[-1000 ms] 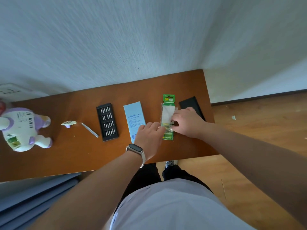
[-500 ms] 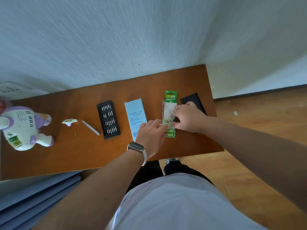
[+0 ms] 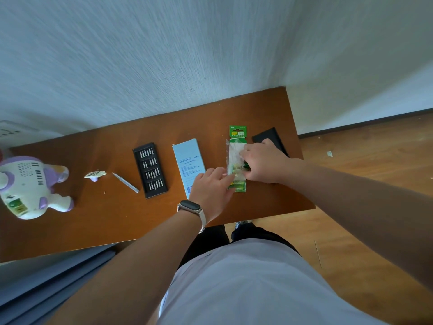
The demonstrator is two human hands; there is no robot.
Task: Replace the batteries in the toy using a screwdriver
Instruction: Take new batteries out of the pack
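- The battery pack (image 3: 237, 134), a green card with a clear plastic blister, is lying flat on the right part of the brown table (image 3: 105, 219), its long side running from near to far.
- The left hand (image 3: 210, 191) is pressing down on the near end of the pack with outstretched fingers. It is grasping nothing.
- The right hand (image 3: 262, 163) is curling its fingers round the crumpled blister at the middle of the pack and grasping it. Something dark green is showing just beside those fingers.
- A dark wristband (image 3: 191, 206) is sitting on the left wrist.
- The toy (image 3: 25, 184), white with purple patches, is lying at the left end of the table, well apart from both hands, with its speaker grille facing up.
- The screwdriver (image 3: 125, 182) is lying untouched at a slant between a small loose piece (image 3: 95, 175) and the black bit case (image 3: 150, 170).
- The bit case is lying open, showing four rows of bits, just left of a light blue box (image 3: 188, 160).
- The blue box is lying just left of the pack, and the left hand is covering its near right corner.
- A flat black lid (image 3: 267, 137) is lying at the far right of the table, partly hidden behind the right hand.
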